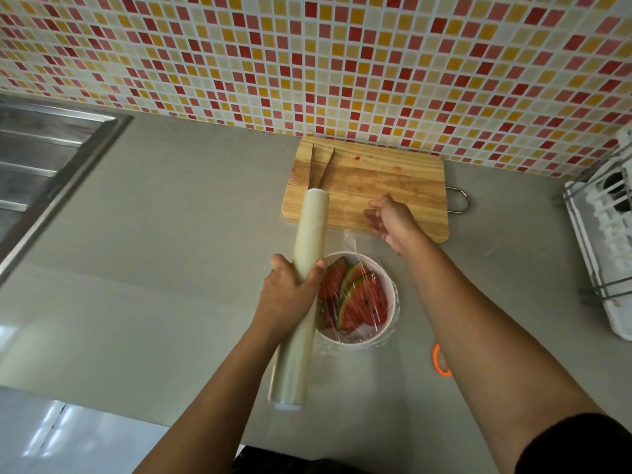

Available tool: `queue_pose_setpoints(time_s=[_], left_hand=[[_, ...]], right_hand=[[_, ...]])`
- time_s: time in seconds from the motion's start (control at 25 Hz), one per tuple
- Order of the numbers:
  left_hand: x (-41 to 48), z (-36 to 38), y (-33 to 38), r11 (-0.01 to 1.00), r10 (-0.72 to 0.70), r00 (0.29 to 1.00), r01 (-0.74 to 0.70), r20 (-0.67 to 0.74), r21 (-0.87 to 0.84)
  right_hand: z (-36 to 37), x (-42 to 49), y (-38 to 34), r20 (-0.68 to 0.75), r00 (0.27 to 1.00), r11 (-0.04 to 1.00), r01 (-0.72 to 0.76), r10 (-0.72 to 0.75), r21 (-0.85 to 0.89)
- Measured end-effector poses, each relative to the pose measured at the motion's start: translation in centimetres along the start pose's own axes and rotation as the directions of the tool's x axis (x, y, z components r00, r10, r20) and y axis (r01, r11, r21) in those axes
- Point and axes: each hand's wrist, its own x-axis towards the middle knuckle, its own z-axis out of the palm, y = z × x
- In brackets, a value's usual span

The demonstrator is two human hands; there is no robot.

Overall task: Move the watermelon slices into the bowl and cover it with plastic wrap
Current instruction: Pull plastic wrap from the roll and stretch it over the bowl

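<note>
1. The slices (362, 299), red wedges with green rind and dark seeds, lie piled in the bowl (390, 323), a round white one standing on the bench (171, 234) just in front of the board.
2. A clear, wrinkled film (352, 248) is stretched over the bowl's top and catches the light in streaks.
3. The left hand (290, 289) has its fingers wrapped around the roll (304, 278), a long pale cylinder held just left of the bowl.
4. The right hand (390, 217) hovers over the board's near edge with fingers spread; whether it pinches the film cannot be told.
5. The board (376, 186) is grained wood with rounded corners and a wire loop, with metal tongs (319, 167) resting on its left part.
6. The bench is smooth grey; the wall (307, 56) behind is small red, orange and cream tiles.
</note>
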Motion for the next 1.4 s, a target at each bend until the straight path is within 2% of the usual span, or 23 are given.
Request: queue_pose_setpoints(time_s=[0.08, 0.12, 0.2, 0.24, 0.32, 0.36, 0.44, 0.52, 0.6, 0.72, 0.8, 0.88, 0.96, 1.0, 1.08, 1.16, 1.2, 1.24, 1.32, 1.4], left_hand=[[0.2, 0.0, -0.2, 1.0, -0.018, 1.0, 0.018, 0.018, -0.021], [0.3, -0.1, -0.3, 0.999, -0.028, 0.999, 0.028, 0.025, -0.023], [0.4, -0.3, -0.4, 0.999, -0.044, 0.998, 0.045, 0.033, -0.02], [0.5, -0.4, -0.5, 0.999, -0.05, 0.998, 0.051, 0.035, -0.019], [0.6, -0.5, -0.4, 0.998, -0.057, 0.997, 0.058, 0.045, -0.02], [0.7, -0.5, -0.5, 0.998, -0.058, 0.997, 0.059, 0.045, -0.021], [0.7, -0.5, -0.4, 0.998, -0.063, 0.997, 0.064, 0.039, -0.024], [0.6, -0.7, -0.5, 0.995, -0.082, 0.996, 0.084, 0.044, -0.049], [0.5, -1.2, -0.9, 0.992, -0.108, 0.992, 0.111, 0.058, -0.061], [0.7, -1.8, -1.6, 0.981, -0.158, 0.985, 0.164, 0.064, -0.099], [1.0, -2.4, -2.2, 0.955, -0.196, 0.974, 0.216, 0.114, -0.206], [1.2, -3.1, -2.7, 0.887, -0.218, 0.945, 0.296, 0.244, -0.356], [1.1, -3.4, -3.4, 0.775, -0.21, 0.893, 0.399, 0.397, -0.489], [0.9, -3.2, -3.6, 0.739, -0.205, 0.881, 0.425, 0.426, -0.523], [0.8, -2.4, -3.8, 0.769, -0.21, 0.904, 0.388, 0.372, -0.508], [1.1, -1.6, -4.0, 0.859, -0.21, 0.942, 0.306, 0.263, -0.411], [1.2, -1.3, -4.0, 0.894, -0.2, 0.954, 0.272, 0.224, -0.356], [1.2, -1.2, -4.0, 0.919, -0.182, 0.964, 0.237, 0.194, -0.316], [1.0, -1.2, -4.2, 0.944, -0.137, 0.978, 0.176, 0.156, -0.28], [1.0, -1.1, -4.4, 0.959, -0.119, 0.981, 0.154, 0.154, -0.24]], right_hand=[[-1.5, -1.3, 1.7, 0.084, 0.995, 0.956, 0.075, -0.053, -0.285], [-2.3, -2.0, 3.0, 0.109, 0.994, 0.922, 0.043, -0.001, -0.385], [-3.3, -3.5, 5.7, 0.141, 0.976, 0.888, -0.085, 0.165, -0.452], [-3.2, -4.2, 6.6, 0.163, 0.963, 0.9, -0.131, 0.215, -0.416], [-2.5, -5.1, 7.9, 0.121, 0.986, 0.966, -0.081, 0.114, -0.245], [-2.0, -5.3, 8.2, 0.033, 0.999, 0.988, -0.021, 0.027, -0.156], [-1.5, -5.4, 8.6, -0.139, 0.99, 0.999, 0.035, -0.039, -0.03], [-1.5, -4.8, 8.8, -0.268, 0.962, 0.998, 0.057, -0.053, 0.01], [-1.6, -4.1, 9.1, -0.332, 0.942, 0.998, 0.037, -0.049, -0.043], [-1.2, -3.6, 9.6, -0.337, 0.941, 0.995, -0.007, -0.026, -0.095], [-1.0, -3.2, 9.9, -0.345, 0.938, 0.995, -0.006, -0.028, -0.095], [-1.2, -2.9, 10.2, -0.353, 0.935, 0.996, 0.005, -0.034, -0.084], [-1.3, -2.8, 10.5, -0.361, 0.931, 0.998, 0.035, -0.054, -0.059], [-1.1, -2.9, 10.5, -0.364, 0.929, 0.998, 0.051, -0.064, -0.044], [-0.7, -3.5, 10.3, -0.376, 0.925, 0.998, 0.063, -0.047, 0.031], [-1.0, -4.4, 10.1, -0.345, 0.935, 0.981, -0.02, 0.088, 0.195], [-1.6, -5.0, 10.1, -0.28, 0.948, 0.965, -0.083, 0.154, 0.247], [-2.1, -5.6, 10.3, -0.202, 0.962, 0.962, -0.131, 0.182, 0.24], [-2.4, -6.8, 11.4, -0.118, 0.983, 0.99, -0.131, 0.138, 0.06], [-1.8, -7.8, 12.5, -0.191, 0.981, 0.997, 0.022, -0.037, -0.077]])
